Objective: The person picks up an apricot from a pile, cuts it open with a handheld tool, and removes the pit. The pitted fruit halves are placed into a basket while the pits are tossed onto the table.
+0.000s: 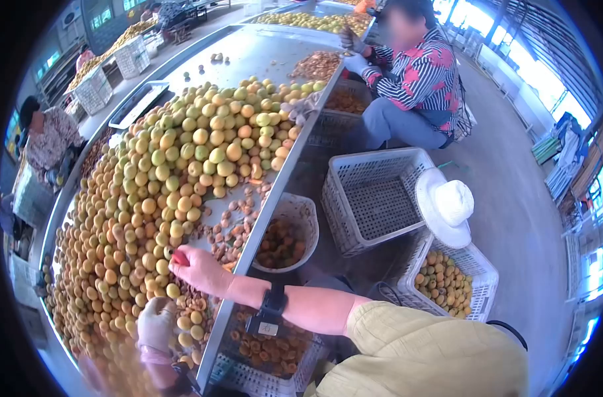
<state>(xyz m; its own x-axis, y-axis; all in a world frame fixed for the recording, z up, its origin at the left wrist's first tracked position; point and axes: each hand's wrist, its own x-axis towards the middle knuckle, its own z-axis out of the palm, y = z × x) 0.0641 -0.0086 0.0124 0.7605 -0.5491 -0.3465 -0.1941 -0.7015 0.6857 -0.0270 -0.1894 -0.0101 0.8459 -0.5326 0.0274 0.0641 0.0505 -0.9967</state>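
Observation:
My right hand (202, 270), bare with a black band on the wrist, reaches over the metal table's edge. Its fingers are closed on a small red object (180, 257), mostly covered by the grip. Below it, my left hand (154, 331) wears a pale glove and rests among the apricots (123, 228). Its fingers look curled; whatever they hold is hidden. Yellow, green and orange apricots are heaped across the table. Brown pits (232, 228) lie loose between the heap and the table's edge (270, 202).
Below the table edge stand a white tub (308, 215) of halved fruit and a crate (321, 364) of halves. To the right are a grey crate (341, 218), a white hat (452, 204) and a crate of apricots (490, 274). A co-worker (420, 79) sits at the far edge.

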